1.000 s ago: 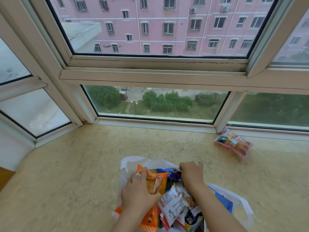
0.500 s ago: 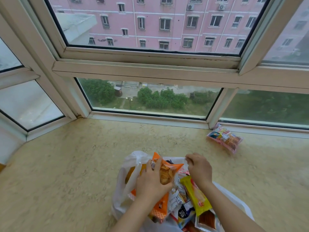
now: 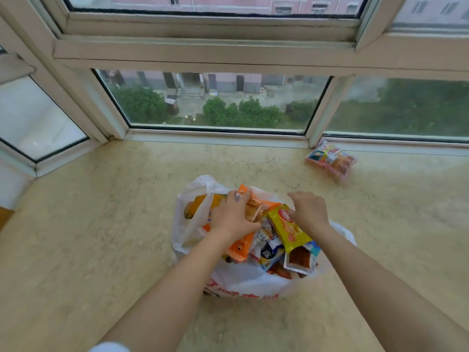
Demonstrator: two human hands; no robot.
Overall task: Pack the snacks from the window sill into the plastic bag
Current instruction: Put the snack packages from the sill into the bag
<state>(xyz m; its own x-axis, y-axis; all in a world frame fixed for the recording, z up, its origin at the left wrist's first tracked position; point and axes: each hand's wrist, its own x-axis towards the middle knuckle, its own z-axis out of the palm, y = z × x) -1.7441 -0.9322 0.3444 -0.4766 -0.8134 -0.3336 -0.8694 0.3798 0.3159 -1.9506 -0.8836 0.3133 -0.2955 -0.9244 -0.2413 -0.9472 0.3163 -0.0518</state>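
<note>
White plastic bag (image 3: 243,280) on window sill (image 3: 101,237) stuffed with snack packs, left hand (image 3: 234,215) gripping orange pack (image 3: 256,212), right hand (image 3: 308,208) pinching yellow pack (image 3: 289,228), one pink snack pack (image 3: 331,158) still outside by window frame.

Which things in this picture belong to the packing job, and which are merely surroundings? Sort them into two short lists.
Belonging to the job:
white plastic bag with red print
orange cracker packet under the left hand
yellow wafer packet at the right hand
pink snack packet lying alone on the sill

Merely surroundings:
beige marbled window sill
white window frame
</note>
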